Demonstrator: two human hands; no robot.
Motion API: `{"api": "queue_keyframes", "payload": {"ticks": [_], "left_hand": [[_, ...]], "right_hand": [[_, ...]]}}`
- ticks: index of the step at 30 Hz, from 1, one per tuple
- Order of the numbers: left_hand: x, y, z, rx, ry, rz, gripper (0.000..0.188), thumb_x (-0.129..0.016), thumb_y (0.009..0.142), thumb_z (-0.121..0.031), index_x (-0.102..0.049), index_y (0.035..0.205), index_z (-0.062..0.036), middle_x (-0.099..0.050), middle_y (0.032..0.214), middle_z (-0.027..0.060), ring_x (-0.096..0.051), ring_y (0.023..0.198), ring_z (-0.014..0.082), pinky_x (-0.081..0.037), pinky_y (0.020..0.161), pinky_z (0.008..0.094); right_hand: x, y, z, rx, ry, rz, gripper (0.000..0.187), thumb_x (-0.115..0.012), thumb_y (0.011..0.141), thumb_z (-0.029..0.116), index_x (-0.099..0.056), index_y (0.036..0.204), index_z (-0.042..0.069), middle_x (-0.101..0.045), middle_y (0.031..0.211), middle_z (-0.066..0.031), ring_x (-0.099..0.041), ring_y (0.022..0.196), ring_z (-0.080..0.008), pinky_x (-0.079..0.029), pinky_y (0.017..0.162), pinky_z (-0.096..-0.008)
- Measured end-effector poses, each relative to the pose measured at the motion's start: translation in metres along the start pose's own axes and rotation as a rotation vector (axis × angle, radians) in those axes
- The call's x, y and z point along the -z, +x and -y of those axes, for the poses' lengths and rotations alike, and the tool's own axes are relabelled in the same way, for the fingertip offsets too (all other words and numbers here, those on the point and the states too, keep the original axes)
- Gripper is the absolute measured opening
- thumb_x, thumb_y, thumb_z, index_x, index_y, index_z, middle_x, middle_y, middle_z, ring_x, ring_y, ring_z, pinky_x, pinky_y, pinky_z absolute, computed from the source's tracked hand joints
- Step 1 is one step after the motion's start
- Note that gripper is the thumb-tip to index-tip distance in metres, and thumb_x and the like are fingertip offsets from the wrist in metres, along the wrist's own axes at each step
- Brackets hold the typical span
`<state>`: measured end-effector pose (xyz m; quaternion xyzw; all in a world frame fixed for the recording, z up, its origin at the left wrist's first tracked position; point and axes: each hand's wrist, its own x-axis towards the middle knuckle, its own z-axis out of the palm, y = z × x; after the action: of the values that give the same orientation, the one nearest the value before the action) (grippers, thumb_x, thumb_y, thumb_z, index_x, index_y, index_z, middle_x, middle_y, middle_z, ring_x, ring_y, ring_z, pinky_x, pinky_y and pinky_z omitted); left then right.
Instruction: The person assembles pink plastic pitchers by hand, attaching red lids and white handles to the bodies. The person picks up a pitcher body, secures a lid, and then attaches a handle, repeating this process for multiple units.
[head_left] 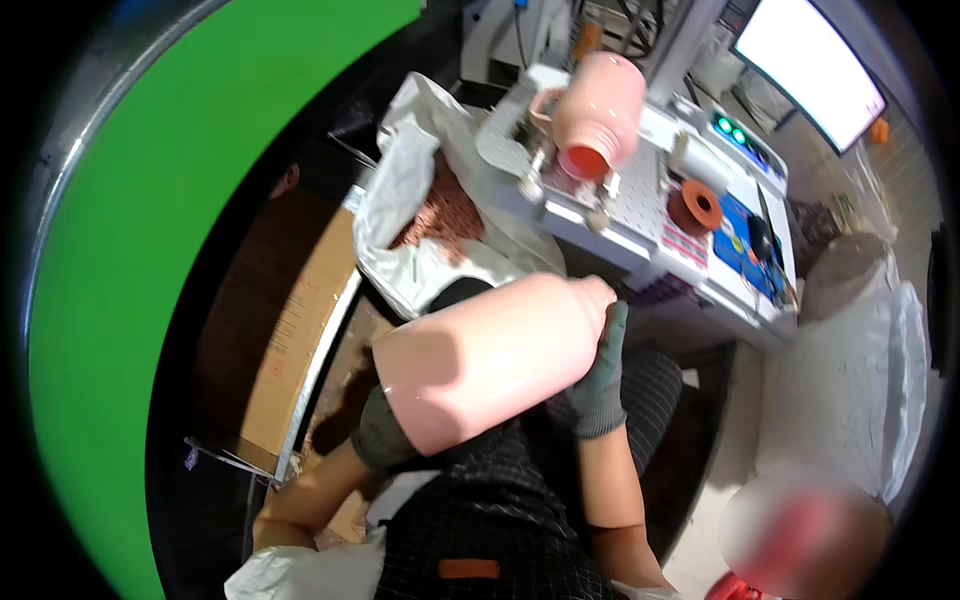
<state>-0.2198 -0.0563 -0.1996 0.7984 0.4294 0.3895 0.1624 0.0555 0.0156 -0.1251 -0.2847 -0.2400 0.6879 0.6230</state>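
Though wide apart, both hands [383, 436] [600, 378] on bottle [492, 358]

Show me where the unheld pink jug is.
In the head view, the unheld pink jug is near the top, right of centre, on the white machine, above and left of the brown roll.

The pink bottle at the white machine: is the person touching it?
No, the left hand and right hand are both on the nearer pink bottle, apart from the machine bottle.
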Motion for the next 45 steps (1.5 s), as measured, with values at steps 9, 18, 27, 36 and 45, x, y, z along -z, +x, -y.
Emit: {"api": "queue_keyframes", "payload": {"ticks": [9, 18, 27, 36, 45], "left_hand": [[-0.003, 0.084, -0.082, 0.302, -0.781, 0.251, 0.049, -0.067, 0.097, -0.014, -0.057, 0.143, -0.0011, -0.067, 0.130, 0.0111, -0.063, 0.118, 0.0225, -0.050, 0.100, 0.0396], [-0.033, 0.103, -0.047, -0.162, -0.304, 0.139, 0.037, -0.059, 0.097, -0.007, -0.058, 0.132, 0.0020, -0.066, 0.120, 0.0245, -0.068, 0.100, 0.0355, -0.056, 0.087, 0.0381], [-0.066, 0.069, -0.073, 0.385, 0.024, -0.028, 0.039, -0.060, 0.105, -0.026, -0.057, 0.132, 0.0027, -0.070, 0.112, 0.0255, -0.070, 0.103, 0.0405, -0.056, 0.091, 0.0434], [-0.075, 0.134, -0.029, 0.628, 0.492, 0.251, 0.021, -0.054, 0.102, -0.024, -0.060, 0.112, -0.0069, -0.076, 0.093, 0.0167, -0.076, 0.090, 0.0357, -0.056, 0.076, 0.0512], [-0.067, 0.080, -0.065, 0.113, 0.200, -0.275, 0.021, -0.066, 0.091, -0.004, -0.068, 0.113, -0.0055, -0.068, 0.102, 0.0146, -0.067, 0.095, 0.0335, -0.054, 0.077, 0.0442]], "right_hand": [[0.071, -0.059, 0.060, 0.420, -0.044, -0.132, 0.051, -0.054, 0.109, 0.046, -0.058, 0.139, 0.005, -0.064, 0.138, -0.0089, -0.056, 0.133, -0.0212, -0.044, 0.115, -0.0398], [0.083, -0.103, 0.078, 0.401, -0.377, -0.196, 0.085, -0.065, 0.098, 0.058, -0.039, 0.156, 0.002, -0.056, 0.148, -0.0139, -0.057, 0.134, -0.0275, -0.045, 0.116, -0.0444], [0.080, -0.157, 0.022, 0.397, -0.481, -0.511, 0.049, -0.063, 0.103, 0.027, -0.052, 0.137, -0.006, -0.066, 0.129, -0.0183, -0.064, 0.116, -0.0229, -0.051, 0.104, -0.0361], [0.069, -0.178, 0.007, 0.447, -0.735, -0.524, 0.055, -0.068, 0.097, 0.034, -0.054, 0.133, -0.007, -0.061, 0.123, -0.0141, -0.060, 0.111, -0.0219, -0.046, 0.103, -0.0376], [0.059, -0.188, 0.002, 0.481, -0.873, -0.518, 0.057, -0.070, 0.088, 0.029, -0.053, 0.130, -0.005, -0.058, 0.125, -0.0143, -0.056, 0.116, -0.0258, -0.043, 0.108, -0.0414]]}}
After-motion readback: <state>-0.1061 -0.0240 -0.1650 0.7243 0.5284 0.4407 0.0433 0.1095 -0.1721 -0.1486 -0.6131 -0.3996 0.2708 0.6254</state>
